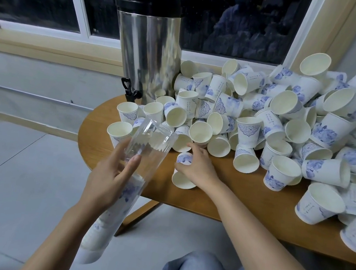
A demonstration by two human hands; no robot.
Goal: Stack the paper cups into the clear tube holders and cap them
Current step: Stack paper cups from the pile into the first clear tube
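Grips clear tube (148, 144) in left hand (107, 180), tilted, open mouth up toward the pile, lower part packed with stacked cups (118, 204). Clasps paper cup (184, 158) under curled right hand (200, 167), on its side at near edge of wooden table (243, 200). Behind: heaped loose cups (288, 117), steel urn (147, 51) at left.

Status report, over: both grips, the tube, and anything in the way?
Left grip holds clear tube, partly filled, top uncapped. Right grip holds paper cup lying near table edge. Loose cup pile crowds behind.
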